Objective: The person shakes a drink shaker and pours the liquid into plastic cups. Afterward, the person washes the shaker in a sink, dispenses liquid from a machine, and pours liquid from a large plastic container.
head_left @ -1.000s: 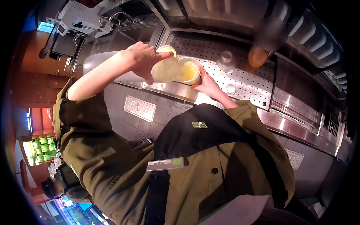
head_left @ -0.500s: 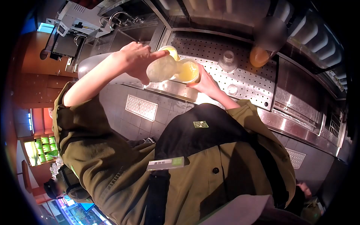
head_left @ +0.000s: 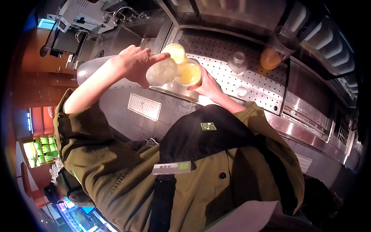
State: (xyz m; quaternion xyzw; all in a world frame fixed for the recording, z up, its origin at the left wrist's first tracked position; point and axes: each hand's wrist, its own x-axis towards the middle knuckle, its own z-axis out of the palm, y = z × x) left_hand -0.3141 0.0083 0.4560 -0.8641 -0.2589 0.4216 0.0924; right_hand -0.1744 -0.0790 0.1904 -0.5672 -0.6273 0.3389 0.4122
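Note:
My left hand is wrapped round a long translucent vessel that looks like a shaker cup. The vessel lies tilted nearly on its side, its wide end against a cup of yellow drink. My right hand holds that cup from its right side, fingers curved round the wall. Touching it or just behind is a second cup with yellow contents. Whether liquid is flowing from the vessel I cannot tell. My left forearm hides part of the vessel.
A perforated steel counter carries a clear bottle-like container and a small clear round item. Farther right stands a jug of orange liquid. A sink with a faucet lies at the back left. Another person is at lower left.
Both hands, the vessel and the cup sit slightly farther left in view. More of the rear cup shows. A person's hand at lower right is no longer visible.

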